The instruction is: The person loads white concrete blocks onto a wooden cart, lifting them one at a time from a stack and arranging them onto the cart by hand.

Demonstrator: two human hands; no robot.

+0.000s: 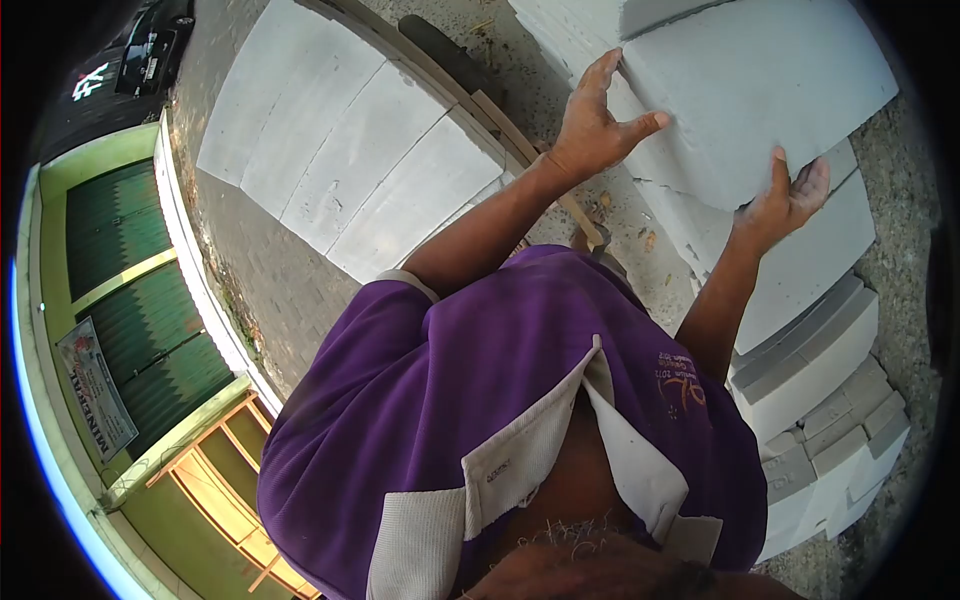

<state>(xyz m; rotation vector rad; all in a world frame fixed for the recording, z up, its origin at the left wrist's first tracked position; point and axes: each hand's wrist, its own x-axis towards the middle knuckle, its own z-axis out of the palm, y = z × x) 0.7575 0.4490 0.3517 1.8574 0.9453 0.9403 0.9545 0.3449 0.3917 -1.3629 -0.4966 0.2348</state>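
As its weight was apparently borne by the stack (805,265) at right, the pale block (760,85) was seemingly only steadied at its edges by a wide-spread left hand (598,125) and a loosely open right hand (777,208).

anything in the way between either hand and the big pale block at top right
Nothing visible is in the way: the left hand is at the pale block's left edge and the right hand at its lower edge, both thumbs over its face.
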